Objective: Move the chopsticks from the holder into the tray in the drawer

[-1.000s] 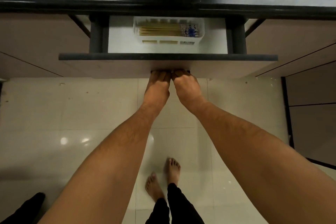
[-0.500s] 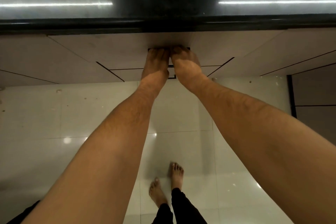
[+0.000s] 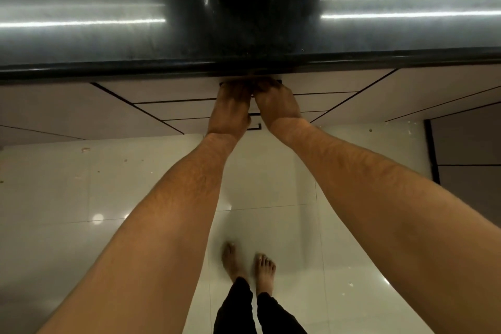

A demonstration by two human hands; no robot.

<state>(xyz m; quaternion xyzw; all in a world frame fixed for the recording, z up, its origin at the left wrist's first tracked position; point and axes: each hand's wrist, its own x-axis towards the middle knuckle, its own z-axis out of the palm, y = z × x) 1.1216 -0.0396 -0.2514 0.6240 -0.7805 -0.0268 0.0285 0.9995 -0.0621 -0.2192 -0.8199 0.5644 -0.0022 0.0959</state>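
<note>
Pressing both hands against the top drawer front, just under the dark countertop edge: left hand and right hand side by side, touching, fingers curled up onto the recessed pull at the front's upper lip. Fingertips tucked into shadow there, so cannot tell whether hooked on the pull or merely resting flat against it. Drawer flush with its neighbours, fully in. No chopsticks, holder or tray anywhere in view; by judgement, tray and chopsticks shut away inside. Probably the closing step, task near done. To finish well: push evenly through both palms, square to the front, no slam so nothing inside jumps; then slip the fingers clear of the lip and draw back over the pale floor tiles
</note>
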